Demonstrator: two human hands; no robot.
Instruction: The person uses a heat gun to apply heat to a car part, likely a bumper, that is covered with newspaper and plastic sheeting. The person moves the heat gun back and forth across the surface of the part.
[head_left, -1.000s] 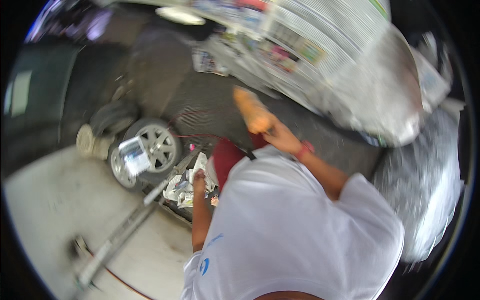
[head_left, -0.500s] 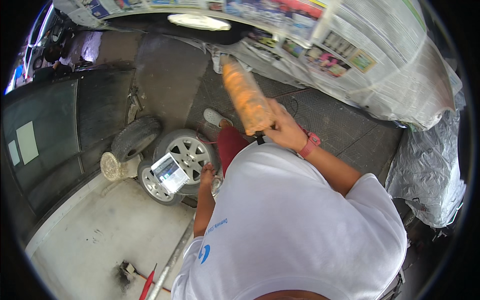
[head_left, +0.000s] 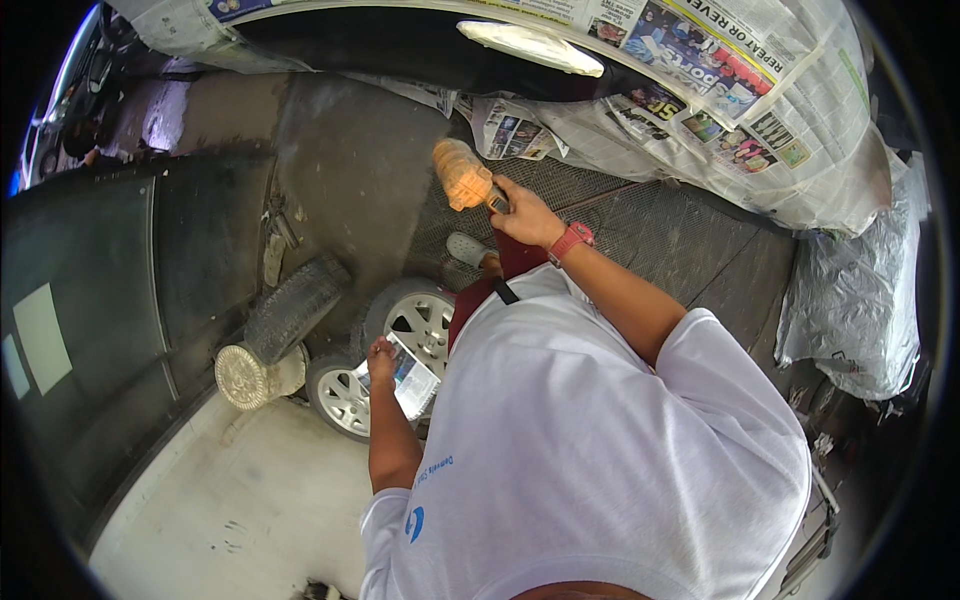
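Observation:
My right hand (head_left: 532, 215), with a red watch at the wrist, is wrapped round the short dark handle end of an orange, tape-wrapped tool (head_left: 463, 174). The tool points away from me over the dark floor mat; its exact kind is hidden by the wrapping. My left hand (head_left: 381, 358) hangs low with curled fingers, in front of a printed white sheet (head_left: 412, 384) that lies over two silver-rimmed car wheels (head_left: 340, 398). Whatever my left fingers hold, if anything, does not show.
Across the far side stands a car body covered in newspaper (head_left: 700, 65), with a pale lamp (head_left: 532, 48) left showing. Clear plastic sheeting (head_left: 858, 310) drapes down at right. A loose tyre (head_left: 297, 308) and a round patterned stool (head_left: 242, 376) stand at left beside a dark glass panel (head_left: 90, 290).
My right hand has carried the orange tool further away, and the tool now looks shorter. My left hand has moved left, away from my body. My view has shifted leftward.

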